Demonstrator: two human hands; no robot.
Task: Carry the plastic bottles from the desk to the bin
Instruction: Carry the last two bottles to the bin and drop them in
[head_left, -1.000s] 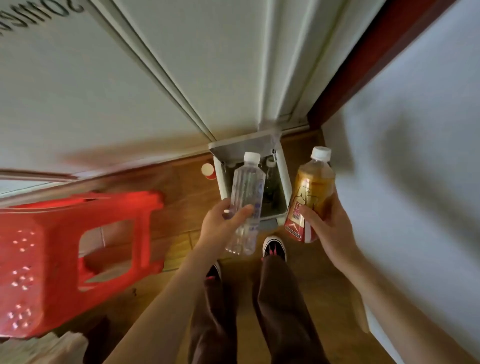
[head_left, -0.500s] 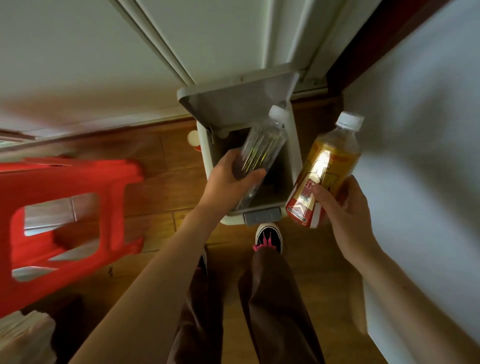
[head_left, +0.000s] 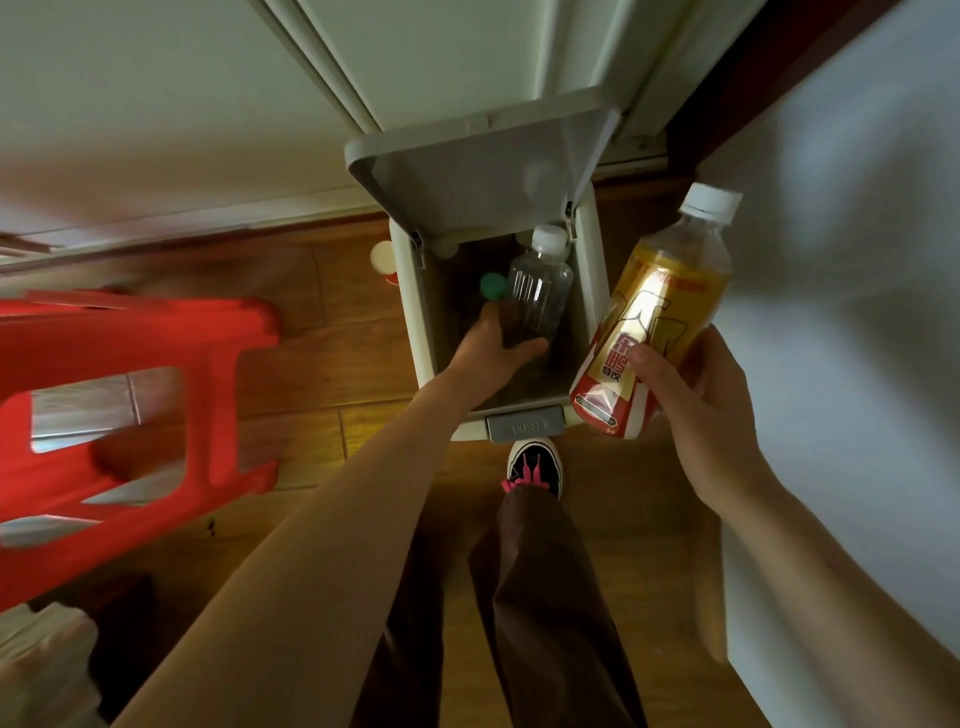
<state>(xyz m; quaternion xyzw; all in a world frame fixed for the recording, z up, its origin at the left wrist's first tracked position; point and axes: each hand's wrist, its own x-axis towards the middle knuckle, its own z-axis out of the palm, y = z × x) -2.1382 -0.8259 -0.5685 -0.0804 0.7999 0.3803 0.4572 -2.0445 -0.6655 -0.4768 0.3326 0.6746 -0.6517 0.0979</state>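
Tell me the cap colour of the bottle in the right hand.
White cap, on the orange-labelled bottle; head view.

A wooden plank floor (head_left: 322, 364) carries everything. The bin (head_left: 589, 291), lid raised, stands on it against the white wall panels. Just left of the bin sits a small red-and-white container (head_left: 384, 260). Well left of the bin stands a red stool (head_left: 223, 395). In front of the bin, a shoe (head_left: 535, 465) rests on the planks.
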